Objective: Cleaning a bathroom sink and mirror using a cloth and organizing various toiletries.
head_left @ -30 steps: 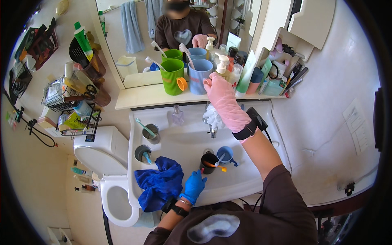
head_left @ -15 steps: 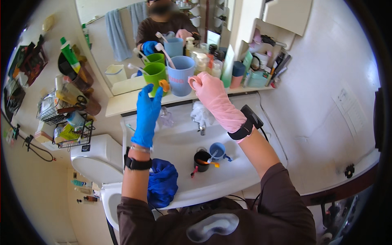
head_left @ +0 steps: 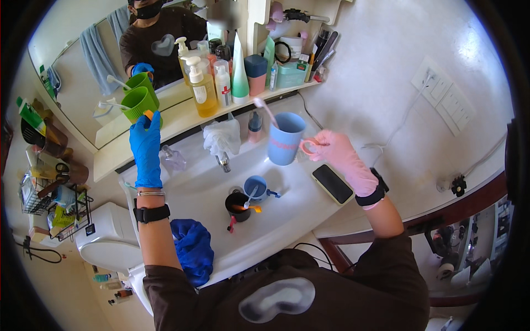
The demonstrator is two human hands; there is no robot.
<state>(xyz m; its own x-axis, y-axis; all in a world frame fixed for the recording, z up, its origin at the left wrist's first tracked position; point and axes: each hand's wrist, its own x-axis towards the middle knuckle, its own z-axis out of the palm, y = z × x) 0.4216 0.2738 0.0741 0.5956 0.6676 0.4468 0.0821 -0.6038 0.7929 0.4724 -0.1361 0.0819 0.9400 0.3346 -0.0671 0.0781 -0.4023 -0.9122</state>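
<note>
My right hand [head_left: 339,154], in a pink glove, is closed on the pink handle of a blue cup [head_left: 285,144]. A pale pink toothbrush [head_left: 267,112] leans out of that cup, which is lifted above the right side of the sink. At the left, my blue-gloved left hand [head_left: 146,149] has its fingers closed around the orange handle of a green cup [head_left: 138,103]. A white toothbrush [head_left: 114,105] sticks out of this cup. The green cup is at the mirror shelf; whether its base still touches the shelf is hidden by my fingers.
Pump bottles and tubes [head_left: 239,74] line the shelf [head_left: 182,122] before the mirror. In the sink [head_left: 276,220] stand a black cup [head_left: 237,207] and a smaller blue cup [head_left: 255,187] with toothbrushes. A phone [head_left: 332,183] lies at right, a blue cloth [head_left: 190,251] at left.
My right hand has taken the blue cup off the shelf and carried it right, over the sink. The left hand's fingers have closed on the green cup's handle. The view has swung right.
</note>
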